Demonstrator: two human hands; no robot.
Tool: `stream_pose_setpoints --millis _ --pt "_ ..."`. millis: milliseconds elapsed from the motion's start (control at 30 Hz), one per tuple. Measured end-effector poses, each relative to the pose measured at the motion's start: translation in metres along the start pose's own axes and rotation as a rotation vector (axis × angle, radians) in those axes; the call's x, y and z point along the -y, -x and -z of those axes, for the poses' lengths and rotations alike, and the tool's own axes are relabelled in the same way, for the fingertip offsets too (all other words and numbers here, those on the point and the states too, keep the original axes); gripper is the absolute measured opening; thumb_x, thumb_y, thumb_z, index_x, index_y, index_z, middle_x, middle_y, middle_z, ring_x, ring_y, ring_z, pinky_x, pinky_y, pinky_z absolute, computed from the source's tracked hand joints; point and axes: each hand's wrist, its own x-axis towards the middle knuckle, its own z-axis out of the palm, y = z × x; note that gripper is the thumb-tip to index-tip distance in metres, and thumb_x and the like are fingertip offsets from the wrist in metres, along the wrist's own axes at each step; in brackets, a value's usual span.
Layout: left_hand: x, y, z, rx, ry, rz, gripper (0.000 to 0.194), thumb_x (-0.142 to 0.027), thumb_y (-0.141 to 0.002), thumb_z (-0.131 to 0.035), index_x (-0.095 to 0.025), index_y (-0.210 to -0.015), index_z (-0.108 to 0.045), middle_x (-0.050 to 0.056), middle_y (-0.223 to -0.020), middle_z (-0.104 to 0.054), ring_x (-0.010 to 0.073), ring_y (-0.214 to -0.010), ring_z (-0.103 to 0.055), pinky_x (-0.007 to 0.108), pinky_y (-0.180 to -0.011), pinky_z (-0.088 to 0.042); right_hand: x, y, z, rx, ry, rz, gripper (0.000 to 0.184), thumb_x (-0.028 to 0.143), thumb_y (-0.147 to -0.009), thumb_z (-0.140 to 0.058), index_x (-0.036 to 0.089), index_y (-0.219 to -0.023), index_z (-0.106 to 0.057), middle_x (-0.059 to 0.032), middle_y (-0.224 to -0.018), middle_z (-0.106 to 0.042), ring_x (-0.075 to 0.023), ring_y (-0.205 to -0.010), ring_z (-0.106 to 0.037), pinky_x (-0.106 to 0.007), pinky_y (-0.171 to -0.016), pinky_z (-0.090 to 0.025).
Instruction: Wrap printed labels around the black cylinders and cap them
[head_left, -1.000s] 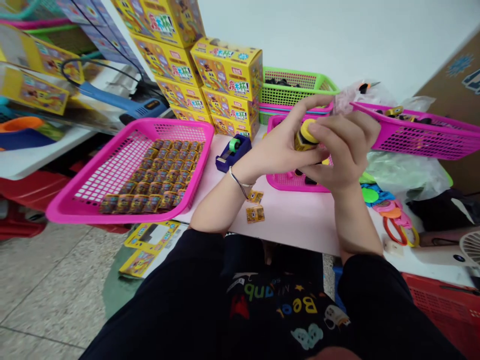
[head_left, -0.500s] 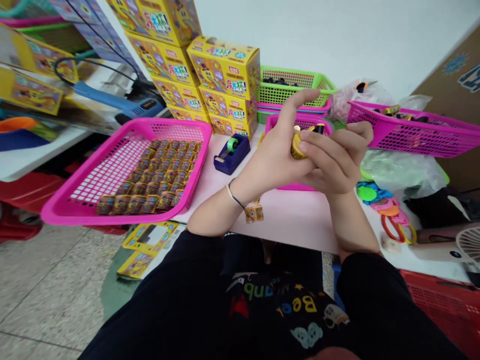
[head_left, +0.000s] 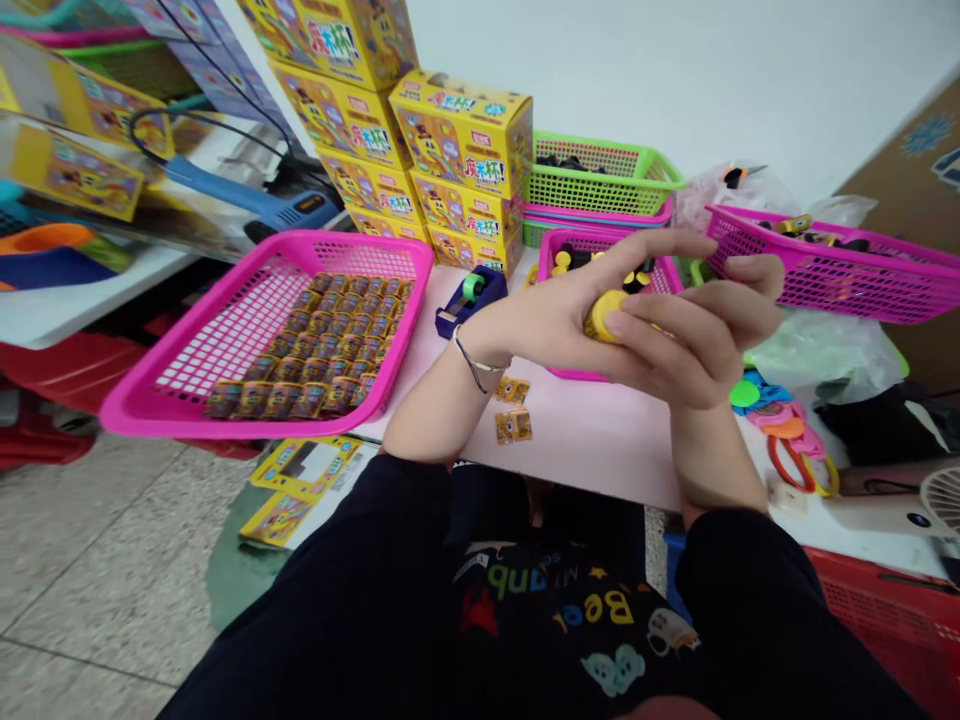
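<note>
Between my two hands is a small yellow cup, with its round yellow end turned up towards me. It rests against my left hand, whose thumb or forefinger stretches out to the right. The fingers of my right hand curl over the cup and press on it from the right; their tips hide part of it. Two small printed packets lie on the pale table below my left wrist. Behind my hands, a pink basket holds black and yellow pieces.
On the left, a large pink basket holds rows of small printed cups. A blue tape dispenser stands beside it, before stacked yellow boxes. A green basket, another pink basket and a small fan are farther right.
Both hands have shifted slightly right and turned, so more of the cup's yellow end shows. The packets on the table are now less covered by my left wrist.
</note>
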Motion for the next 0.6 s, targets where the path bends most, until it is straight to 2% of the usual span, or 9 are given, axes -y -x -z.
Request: stream_pose_setpoints --millis 100,167,233,333,400,433,500,600 --pt "-0.001 0.001 -0.008 -0.215 -0.156 0.1 0.074 -0.025 -0.086 -0.076 -0.022 -0.153 -0.045 0.01 -0.162 -0.055 0.0274 -0.136 -0.072 0.034 -0.098 -0.065 0.017 -0.015 -0.005 -0.069 0.262 0.225 0.031 0.069 -0.102 -0.06 0.049 -0.111 -0.083 0.0009 -0.103 -0.081 -0.0315 -0.106 -0.074 -0.073 -0.119 -0.047" --pt "-0.002 0.007 -0.019 -0.366 -0.266 0.117 0.067 -0.02 -0.091 -0.068 -0.019 -0.153 -0.043 0.013 -0.157 -0.058 0.0227 -0.126 -0.074 0.032 -0.095 -0.064 0.025 -0.024 -0.007 -0.137 0.389 0.349 0.027 0.064 -0.102 -0.064 0.049 -0.114 -0.082 0.0006 -0.102 -0.081 -0.0307 -0.103 -0.073 -0.069 -0.114 -0.052" --pt "-0.004 0.02 -0.029 -0.523 -0.382 0.085 0.053 -0.016 -0.093 -0.065 -0.018 -0.144 -0.05 0.011 -0.146 -0.064 0.0175 -0.119 -0.074 0.029 -0.094 -0.063 0.03 -0.029 -0.012 -0.211 0.382 0.503 0.025 0.051 -0.102 -0.07 0.05 -0.126 -0.077 0.0019 -0.104 -0.082 -0.0287 -0.102 -0.074 -0.063 -0.108 -0.057" --pt "-0.013 0.052 -0.036 -0.701 -0.562 0.076 0.026 -0.021 -0.096 -0.072 -0.019 -0.121 -0.065 0.005 -0.118 -0.074 0.0137 -0.102 -0.072 0.026 -0.087 -0.062 0.036 -0.031 -0.019 -0.291 0.267 0.711 0.069 0.038 -0.094 -0.084 0.049 -0.156 -0.056 -0.0004 -0.114 -0.082 -0.0296 -0.104 -0.072 -0.055 -0.102 -0.061" --pt "-0.024 0.082 -0.028 -0.733 -0.672 0.161 0.022 -0.028 -0.096 -0.078 -0.019 -0.114 -0.07 0.004 -0.11 -0.076 0.0134 -0.093 -0.071 0.027 -0.085 -0.061 0.041 -0.031 -0.02 -0.223 0.254 0.753 0.086 0.042 -0.088 -0.091 0.045 -0.164 -0.049 -0.0047 -0.124 -0.08 -0.0327 -0.109 -0.07 -0.055 -0.101 -0.062" --pt "-0.031 0.098 -0.019 -0.729 -0.722 0.24 0.024 -0.031 -0.095 -0.081 -0.019 -0.113 -0.072 0.004 -0.109 -0.078 0.0137 -0.092 -0.071 0.028 -0.086 -0.06 0.043 -0.032 -0.018 -0.176 0.254 0.745 0.085 0.042 -0.087 -0.092 0.043 -0.162 -0.051 -0.0065 -0.127 -0.08 -0.0338 -0.112 -0.07 -0.055 -0.101 -0.061" --pt "-0.043 0.129 0.006 -0.677 -0.797 0.452 0.026 -0.031 -0.09 -0.086 -0.018 -0.11 -0.076 0.003 -0.104 -0.08 0.0142 -0.09 -0.071 0.028 -0.086 -0.058 0.045 -0.034 -0.012 -0.097 0.242 0.681 0.071 0.035 -0.089 -0.09 0.038 -0.153 -0.059 -0.0092 -0.128 -0.079 -0.0334 -0.116 -0.073 -0.054 -0.103 -0.06" --pt "-0.046 0.163 0.052 -0.508 -0.84 0.837 0.026 -0.025 -0.084 -0.088 -0.017 -0.108 -0.081 0.001 -0.089 -0.079 0.0151 -0.084 -0.071 0.027 -0.081 -0.053 0.041 -0.038 -0.002 -0.074 0.232 0.574 0.044 0.024 -0.095 -0.083 0.032 -0.136 -0.068 -0.0117 -0.127 -0.08 -0.0291 -0.115 -0.078 -0.052 -0.106 -0.058"
